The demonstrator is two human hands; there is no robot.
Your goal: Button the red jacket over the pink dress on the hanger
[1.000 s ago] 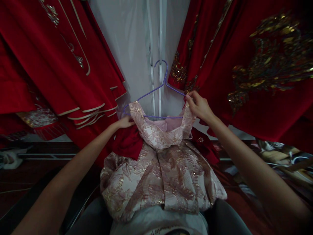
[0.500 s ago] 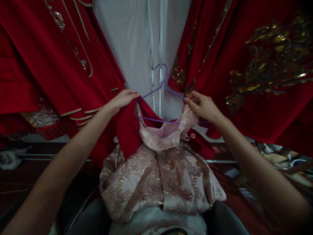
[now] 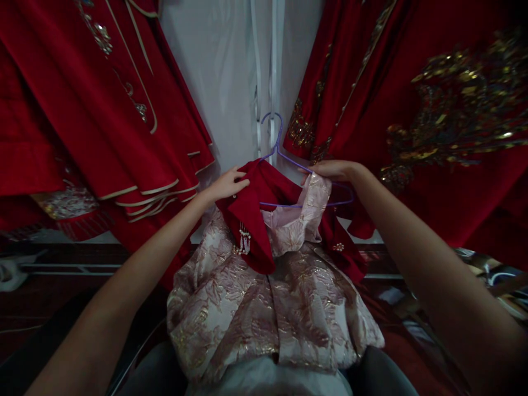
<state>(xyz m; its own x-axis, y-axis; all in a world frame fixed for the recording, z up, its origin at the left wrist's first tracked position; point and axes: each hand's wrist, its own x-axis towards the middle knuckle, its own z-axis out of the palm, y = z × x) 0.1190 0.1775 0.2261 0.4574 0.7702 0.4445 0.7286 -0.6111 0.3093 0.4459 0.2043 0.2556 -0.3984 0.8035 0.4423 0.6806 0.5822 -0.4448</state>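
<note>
Cloth [image 3: 251, 223], red, is pinched by fingers of left hand [image 3: 226, 184]; right hand [image 3: 332, 169] meets hanger [image 3: 277, 145], finger closure unclear. Keep hanger level; draw cloth smooth.

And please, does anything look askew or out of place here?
Yes: the red cloth looks lopsided. By the left hand it hides one end of the purple hanger; by the right hand, the pale strap is uncovered and the other end sticks out past it.
</note>
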